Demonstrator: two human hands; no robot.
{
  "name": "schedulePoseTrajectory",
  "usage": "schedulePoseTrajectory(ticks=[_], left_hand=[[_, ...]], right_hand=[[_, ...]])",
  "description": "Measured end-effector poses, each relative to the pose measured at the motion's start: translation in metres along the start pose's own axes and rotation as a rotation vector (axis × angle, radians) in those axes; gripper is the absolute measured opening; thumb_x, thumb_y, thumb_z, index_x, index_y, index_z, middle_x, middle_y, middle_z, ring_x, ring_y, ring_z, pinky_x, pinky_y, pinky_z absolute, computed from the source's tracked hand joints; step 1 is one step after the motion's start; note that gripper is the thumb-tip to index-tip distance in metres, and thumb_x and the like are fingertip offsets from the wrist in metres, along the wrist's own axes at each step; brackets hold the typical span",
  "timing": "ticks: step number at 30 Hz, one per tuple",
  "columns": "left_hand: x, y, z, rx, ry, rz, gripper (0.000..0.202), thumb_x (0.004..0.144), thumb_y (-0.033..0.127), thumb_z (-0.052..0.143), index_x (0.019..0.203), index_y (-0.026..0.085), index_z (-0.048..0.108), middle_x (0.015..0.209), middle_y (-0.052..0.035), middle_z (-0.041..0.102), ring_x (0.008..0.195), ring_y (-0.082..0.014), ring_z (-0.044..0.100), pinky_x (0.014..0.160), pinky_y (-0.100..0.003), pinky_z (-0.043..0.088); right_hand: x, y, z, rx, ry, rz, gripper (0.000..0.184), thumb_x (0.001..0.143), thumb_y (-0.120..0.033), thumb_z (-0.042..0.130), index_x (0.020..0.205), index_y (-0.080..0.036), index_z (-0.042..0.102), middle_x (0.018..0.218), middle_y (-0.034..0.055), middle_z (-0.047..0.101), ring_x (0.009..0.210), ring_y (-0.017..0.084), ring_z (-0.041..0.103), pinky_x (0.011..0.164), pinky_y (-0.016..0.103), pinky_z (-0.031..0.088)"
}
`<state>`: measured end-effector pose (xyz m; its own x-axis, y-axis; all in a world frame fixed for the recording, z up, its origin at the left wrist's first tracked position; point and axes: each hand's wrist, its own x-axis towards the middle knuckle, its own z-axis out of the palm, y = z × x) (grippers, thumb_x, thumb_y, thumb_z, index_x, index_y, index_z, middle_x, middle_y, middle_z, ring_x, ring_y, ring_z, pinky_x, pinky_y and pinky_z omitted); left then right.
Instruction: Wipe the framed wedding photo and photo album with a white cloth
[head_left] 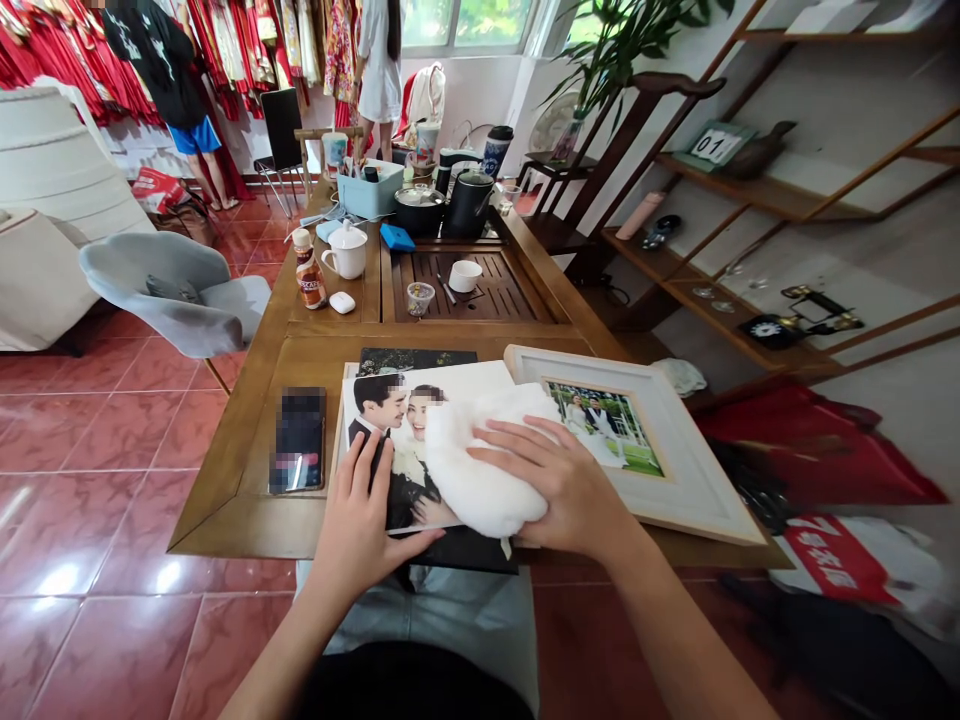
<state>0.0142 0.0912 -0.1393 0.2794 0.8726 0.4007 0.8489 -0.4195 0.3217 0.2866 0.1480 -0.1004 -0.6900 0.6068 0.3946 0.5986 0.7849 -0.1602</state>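
One photo [411, 440] lies before me: the left hand [358, 515], fingers loosely spread, probably steadies it. The right hand [553, 482] has its fingers grasping a white cloth [466, 490] on top.

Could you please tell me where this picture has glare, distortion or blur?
Head view: white glare on the red floor tiles, lower left, and a very bright window; head view: wooden shelves slanted and stretched at right, lower right corner soft; head view: pixelation over the smartphone, left hand and right hand fairly sharp.
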Motion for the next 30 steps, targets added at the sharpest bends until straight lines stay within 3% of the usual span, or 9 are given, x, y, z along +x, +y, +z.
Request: schedulePoseTrajectory(ticks=[4, 9, 17, 25, 30], left_hand=[[0.0, 0.001, 0.0, -0.002, 0.006, -0.002, 0.107, 0.084, 0.066, 0.07, 0.163, 0.014, 0.019, 0.161, -0.0233, 0.037, 0.151, -0.0433, 0.03, 0.119, -0.061, 0.035], [-0.001, 0.0, 0.0, -0.012, -0.015, -0.011, 0.103, 0.086, 0.059, 0.07, 0.163, 0.014, 0.019, 0.161, -0.0229, 0.036, 0.152, -0.0429, 0.029, 0.118, -0.06, 0.036], [-0.001, 0.0, 0.001, 0.017, -0.01, -0.009, 0.106, 0.085, 0.068, 0.068, 0.162, 0.014, 0.019, 0.161, -0.0229, 0.037, 0.152, -0.0423, 0.029, 0.119, -0.059, 0.035], [0.0, 0.001, 0.001, 0.02, -0.016, -0.011, 0.108, 0.084, 0.067, 0.069, 0.162, 0.014, 0.018, 0.161, -0.0241, 0.036, 0.151, -0.0429, 0.03, 0.119, -0.06, 0.035], [0.0, 0.001, 0.001, 0.018, -0.009, -0.013, 0.108, 0.084, 0.069, 0.069, 0.162, 0.015, 0.018, 0.161, -0.0235, 0.037, 0.151, -0.0432, 0.03, 0.119, -0.06, 0.035]], right_hand=[[0.0, -0.003, -0.002, -0.025, 0.019, -0.004, 0.058, 0.072, -0.027, 0.059, 0.13, -0.02, 0.061, 0.137, 0.0113, 0.067, 0.127, 0.031, 0.06, 0.11, 0.049, 0.03], [-0.003, -0.014, -0.003, 0.015, -0.019, -0.124, 0.06, 0.074, -0.031, 0.059, 0.133, -0.02, 0.058, 0.138, 0.0116, 0.066, 0.13, 0.03, 0.059, 0.111, 0.049, 0.028], [-0.016, 0.028, -0.005, -0.09, 0.071, 0.0, 0.053, 0.076, -0.026, 0.057, 0.129, -0.02, 0.059, 0.131, 0.0134, 0.07, 0.122, 0.031, 0.064, 0.104, 0.049, 0.036], [-0.004, -0.001, -0.003, 0.008, -0.024, -0.068, 0.057, 0.073, -0.028, 0.06, 0.13, -0.021, 0.061, 0.136, 0.0111, 0.067, 0.127, 0.031, 0.06, 0.109, 0.05, 0.032], [-0.004, 0.03, 0.001, -0.016, 0.035, 0.055, 0.055, 0.074, -0.028, 0.06, 0.128, -0.023, 0.065, 0.132, 0.0108, 0.069, 0.123, 0.033, 0.063, 0.105, 0.051, 0.038]])
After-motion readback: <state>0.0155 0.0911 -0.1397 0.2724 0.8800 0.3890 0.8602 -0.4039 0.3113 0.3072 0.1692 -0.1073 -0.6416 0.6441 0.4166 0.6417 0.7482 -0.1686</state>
